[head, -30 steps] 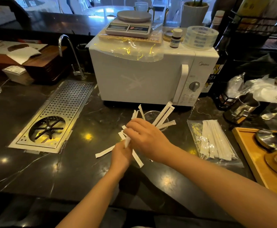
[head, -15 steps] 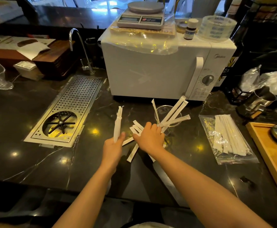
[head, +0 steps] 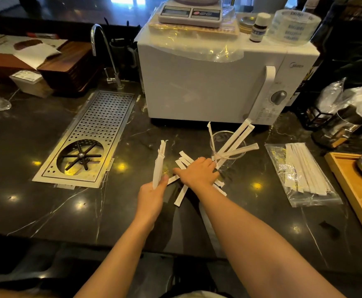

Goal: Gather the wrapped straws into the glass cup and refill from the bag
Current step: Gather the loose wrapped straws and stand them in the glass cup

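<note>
My left hand (head: 152, 195) grips a small upright bundle of white wrapped straws (head: 159, 162). My right hand (head: 198, 172) lies palm down, fingers spread, on several loose wrapped straws (head: 181, 195) scattered on the dark counter. Just behind it stands the clear glass cup (head: 229, 147), with several wrapped straws (head: 236, 139) leaning out of it to the right. A clear plastic bag (head: 302, 175) holding more wrapped straws lies flat on the counter to the right.
A white microwave (head: 218, 82) stands right behind the cup, with a scale on top. A perforated steel rinser tray (head: 91, 138) and a tap sit at left. A wooden tray (head: 352, 186) and a metal jug (head: 341, 127) are at right.
My left hand has lifted a bundle of straws upright and moved left, away from the pile. My right hand has dropped flat onto the loose straws by the cup.
</note>
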A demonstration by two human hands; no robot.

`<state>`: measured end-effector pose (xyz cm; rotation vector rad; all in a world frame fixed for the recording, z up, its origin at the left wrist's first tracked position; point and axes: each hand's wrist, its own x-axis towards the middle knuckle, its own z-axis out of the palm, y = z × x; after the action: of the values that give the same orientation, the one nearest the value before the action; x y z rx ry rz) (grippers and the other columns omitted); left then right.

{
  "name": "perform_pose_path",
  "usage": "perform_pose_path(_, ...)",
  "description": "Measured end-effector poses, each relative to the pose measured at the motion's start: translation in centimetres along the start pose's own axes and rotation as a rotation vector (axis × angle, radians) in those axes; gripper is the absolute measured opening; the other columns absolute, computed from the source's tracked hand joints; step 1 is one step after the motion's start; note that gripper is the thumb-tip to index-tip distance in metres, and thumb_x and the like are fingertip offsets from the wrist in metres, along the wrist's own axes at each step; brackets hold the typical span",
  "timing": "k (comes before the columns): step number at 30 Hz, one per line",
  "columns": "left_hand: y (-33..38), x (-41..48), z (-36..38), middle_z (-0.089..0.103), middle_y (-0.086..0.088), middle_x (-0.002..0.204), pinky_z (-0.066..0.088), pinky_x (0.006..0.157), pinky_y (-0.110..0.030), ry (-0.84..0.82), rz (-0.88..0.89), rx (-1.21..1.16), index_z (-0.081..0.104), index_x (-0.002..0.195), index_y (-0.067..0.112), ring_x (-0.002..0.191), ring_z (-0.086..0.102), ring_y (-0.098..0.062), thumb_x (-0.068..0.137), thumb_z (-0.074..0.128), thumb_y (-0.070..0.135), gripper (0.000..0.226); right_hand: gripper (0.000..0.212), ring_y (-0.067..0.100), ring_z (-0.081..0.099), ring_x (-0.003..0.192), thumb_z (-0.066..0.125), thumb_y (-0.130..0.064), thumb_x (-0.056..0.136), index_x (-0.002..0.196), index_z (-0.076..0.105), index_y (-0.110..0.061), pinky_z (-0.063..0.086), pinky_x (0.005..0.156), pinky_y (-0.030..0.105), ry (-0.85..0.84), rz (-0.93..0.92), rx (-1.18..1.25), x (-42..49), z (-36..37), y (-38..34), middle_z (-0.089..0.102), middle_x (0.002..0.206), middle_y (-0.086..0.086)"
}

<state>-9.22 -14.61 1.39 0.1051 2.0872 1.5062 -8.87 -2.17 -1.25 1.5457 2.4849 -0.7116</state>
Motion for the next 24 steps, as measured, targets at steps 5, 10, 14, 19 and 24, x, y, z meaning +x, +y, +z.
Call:
perform_pose_path(5, -0.1, 0.0, -0.4, 0.032, -0.002, 0.053, 0.028, 0.047, -0.024, -0.021, 0.013, 0.011, 0.044, 0.059, 0.017, 0.048, 0.031, -0.011, 0.092, 0.047, 0.03, 0.035, 0.092, 0.031, 0.025, 0.136, 0.062, -0.058, 0.071, 0.136, 0.026, -0.004, 0.028, 0.107, 0.045, -0.004, 0.028, -0.006, -0.7, 0.2, 0.2, 0.029, 0.146, 0.015)
perform_pose_path(10, -0.2, -0.2, -0.5, 0.032, -0.002, 0.055, 0.028, 0.051, -0.026, -0.028, 0.022, 0.005, 0.044, 0.057, 0.016, 0.051, 0.031, -0.012, 0.092, 0.046, 0.029, 0.037, 0.088, 0.03, 0.027, 0.134, 0.066, -0.051, 0.071, 0.134, 0.027, -0.004, 0.03, 0.106, 0.043, -0.035, 0.055, 0.065, -1.3, -0.2, 0.6, 0.029, 0.143, 0.015)
perform_pose_path(14, -0.4, -0.3, -0.5, 0.03, -0.001, 0.055, 0.027, 0.051, -0.028, -0.041, 0.014, -0.001, 0.041, 0.057, 0.014, 0.051, 0.029, -0.012, 0.092, 0.047, 0.028, 0.038, 0.088, 0.031, 0.028, 0.133, 0.066, -0.051, 0.071, 0.134, 0.027, -0.003, 0.031, 0.106, 0.043, -0.055, 0.048, 0.084, -1.7, -0.4, 1.1, 0.03, 0.143, 0.016)
perform_pose_path(19, -0.7, -0.5, -0.2, 0.03, -0.002, 0.055, 0.027, 0.052, -0.028, -0.049, 0.016, 0.013, 0.041, 0.059, 0.014, 0.051, 0.029, -0.013, 0.092, 0.047, 0.029, 0.037, 0.088, 0.031, 0.031, 0.131, 0.067, -0.051, 0.071, 0.133, 0.027, -0.004, 0.034, 0.104, 0.044, -0.055, 0.049, 0.057, -2.3, -0.4, 1.7, 0.033, 0.141, 0.016)
perform_pose_path(24, -0.6, -1.0, -0.1, 0.031, -0.002, 0.054, 0.028, 0.05, -0.026, -0.066, 0.023, 0.01, 0.043, 0.059, 0.015, 0.048, 0.03, -0.012, 0.092, 0.047, 0.028, 0.036, 0.082, 0.031, 0.034, 0.129, 0.068, -0.046, 0.073, 0.132, 0.03, -0.004, 0.037, 0.103, 0.041, -0.069, 0.04, 0.068, -2.7, -0.3, 2.1, 0.036, 0.139, 0.016)
